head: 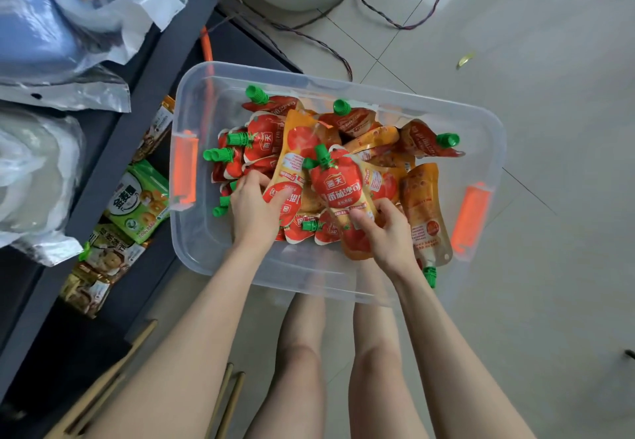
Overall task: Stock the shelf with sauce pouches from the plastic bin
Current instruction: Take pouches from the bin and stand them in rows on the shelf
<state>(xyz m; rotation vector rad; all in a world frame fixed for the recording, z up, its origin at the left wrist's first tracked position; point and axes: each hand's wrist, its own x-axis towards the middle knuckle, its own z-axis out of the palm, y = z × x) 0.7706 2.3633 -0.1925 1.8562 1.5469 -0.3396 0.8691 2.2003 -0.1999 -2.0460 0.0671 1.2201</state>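
A clear plastic bin (pixel 220 256) with orange latches is seen from above on a tiled floor, heaped with green-capped sauce pouches (pixel 374 139). At the bin's left side, the left hand (pixel 252 208) is curled around the lower end of an orange pouch (pixel 299 143). At the bin's middle, a red pouch (pixel 338 184) printed 番茄沙司 is pinched by the right hand (pixel 388 232), thumb in front. A dark shelf (pixel 113 150) is seen left of the bin.

Bright, even light washes out the pale floor tiles (pixel 515 43) at far right, while the dark shelf (pixel 137 112) at left stays dim. Soft glare streaks the plastic bin (pixel 309 79) rim. Wide-angle distortion bends the edges; near forearms (pixel 192 352) blur slightly.
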